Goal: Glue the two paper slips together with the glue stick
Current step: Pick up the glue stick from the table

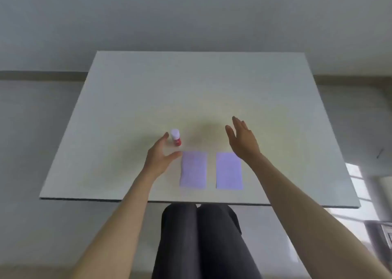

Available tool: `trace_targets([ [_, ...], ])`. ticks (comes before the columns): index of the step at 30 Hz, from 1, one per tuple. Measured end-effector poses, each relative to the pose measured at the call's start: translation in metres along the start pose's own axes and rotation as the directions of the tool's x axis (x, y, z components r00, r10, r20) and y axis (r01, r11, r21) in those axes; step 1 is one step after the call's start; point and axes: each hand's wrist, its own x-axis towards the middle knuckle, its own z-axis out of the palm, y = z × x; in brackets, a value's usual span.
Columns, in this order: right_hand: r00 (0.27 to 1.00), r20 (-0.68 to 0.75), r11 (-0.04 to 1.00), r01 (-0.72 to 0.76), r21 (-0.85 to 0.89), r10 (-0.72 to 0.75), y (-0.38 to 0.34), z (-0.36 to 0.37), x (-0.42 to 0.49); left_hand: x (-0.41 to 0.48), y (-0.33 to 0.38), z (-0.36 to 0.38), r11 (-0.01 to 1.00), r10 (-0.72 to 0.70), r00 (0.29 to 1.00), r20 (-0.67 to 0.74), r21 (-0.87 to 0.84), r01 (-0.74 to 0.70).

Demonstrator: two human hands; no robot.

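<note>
Head: glue stick (176, 137) upright (untouched).

A pale grey table (131, 92) is seen, its top mostly bare. Two lilac paper slips are laid side by side nr the near edge, apart: left slip (193, 169), right slip (229, 171). A glue stick (176, 137), red w/ white cap, is stood upright just beyond the left slip.

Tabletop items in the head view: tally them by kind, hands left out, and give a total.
Paper slips, pale purple: 2, the left slip and the right slip, lying flat side by side, apart.
Glue stick, red with a white cap: 1, upright.
Total: 3
</note>
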Motion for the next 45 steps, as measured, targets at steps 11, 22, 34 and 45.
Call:
trace_targets([
  [11, 0.822, -0.446, 0.852, 0.48, 0.209, -0.353, -0.003, 0.034, -0.036, 0.002, -0.002, 0.031, 0.885, 0.405, 0.816, -0.412, -0.049, -0.463],
  [22, 0.934, -0.141, 0.777, 0.351, 0.522, -0.327, -0.028, 0.018, -0.084, -0.054, 0.033, 0.02, 0.656, 0.754, 0.591, -0.287, 0.338, -0.675],
  [34, 0.914, -0.095, 0.745, 0.378, 0.55, -0.394, -0.023, 0.014, -0.076, -0.046, 0.039, 0.02, 0.652, 0.757, 0.603, -0.251, 0.351, -0.672],
  [45, 0.855, -0.513, 0.856, 0.322, 0.403, -0.08, 0.027, -0.017, -0.023, -0.04, 0.025, 0.016, 0.849, 0.45, 0.847, -0.281, -0.159, -0.504],
])
